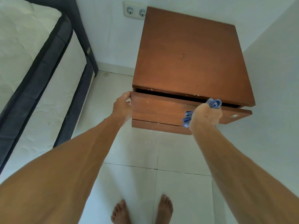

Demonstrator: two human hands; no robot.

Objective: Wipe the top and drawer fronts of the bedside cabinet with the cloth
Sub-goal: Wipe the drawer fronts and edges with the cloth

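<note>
Left of the bedside cabinet [191,59]: a bed [32,62], its bare mattress running alongside with a strip of tiled floor [145,151] between. On the wall just behind the cabinet's left rear corner, a double socket [135,11], nothing plugged in.

At the cabinet's left front corner, left hand [123,107] curled around the left end of the upper drawer front [161,109], fingers hooked over the edge, holding nothing else. Probably there to steady the drawer, which stands pulled out a little, a dark gap showing under the cabinet top; without that brace, pressure from wiping would likely push it in or rock it.

Below that, the lower drawer front [155,125], only a narrow strip visible, closed as far as can be told.

Toward the cabinet's right front, right hand [206,115] clenched tight around a bunched blue cloth [214,103], folds sticking out above and below the fist, pressed against the upper drawer front near its top edge. Bunched like this, probably for firmer rubbing. Pale specks and scuffs still on the drawer front and top edge; a few dark spots on the cabinet top.
</note>
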